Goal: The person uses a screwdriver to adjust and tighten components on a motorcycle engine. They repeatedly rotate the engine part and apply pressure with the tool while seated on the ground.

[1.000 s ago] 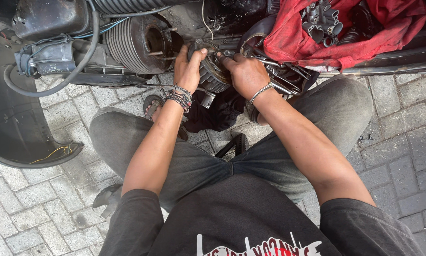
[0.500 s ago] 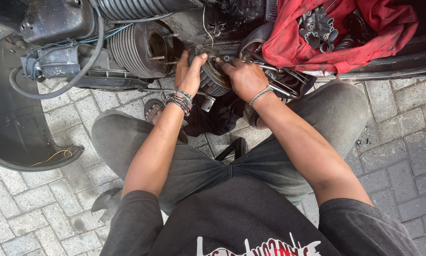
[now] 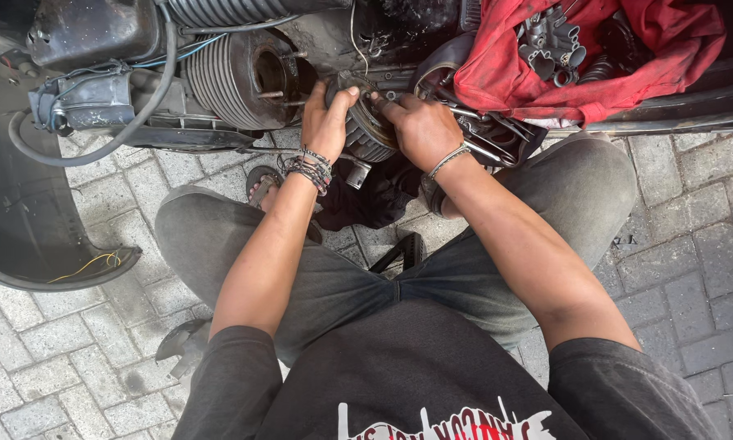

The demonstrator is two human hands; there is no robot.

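A person is squatting on the brick paving (image 3: 692,244) beside a scooter engine (image 3: 236,73). Both hands, the left hand (image 3: 325,122) and the right hand (image 3: 423,130), are gripping the round finned part (image 3: 365,134) (probably being seated), needing steady, even pressure next.

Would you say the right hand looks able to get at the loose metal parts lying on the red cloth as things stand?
Probably yes. The right hand grips the round finned part together with the left hand, but the metal parts lie uncovered on the red cloth just beside it, with nothing between.
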